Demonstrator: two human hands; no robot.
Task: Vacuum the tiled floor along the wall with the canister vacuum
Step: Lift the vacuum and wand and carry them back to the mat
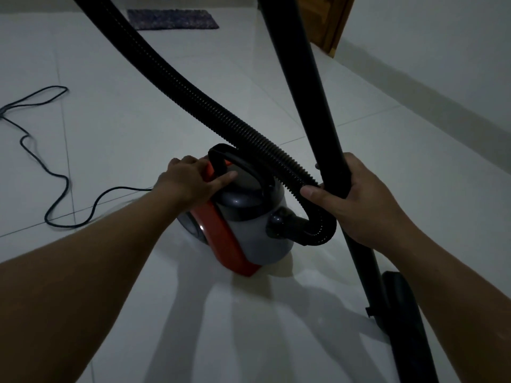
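Note:
A grey and orange canister vacuum (pixel 249 233) stands on the white tiled floor (pixel 138 120) in the middle of the view, with a black carry handle (pixel 243 164) on top. My left hand (pixel 190 181) rests flat on the canister's top beside the handle, thumb stretched onto the lid, holding nothing. A ribbed black hose (pixel 199 98) runs from the canister's front port up to the upper left. My right hand (pixel 356 197) is wrapped around the black wand tube (pixel 312 87), which stands nearly upright. The black floor head (pixel 398 297) sits at the lower right, partly behind my forearm.
A black power cord (pixel 55 178) snakes over the tiles on the left. A dark mat (pixel 171 19) lies at the far end. The white wall (pixel 442 64) runs along the right, with a wooden door frame (pixel 329 23) at the top.

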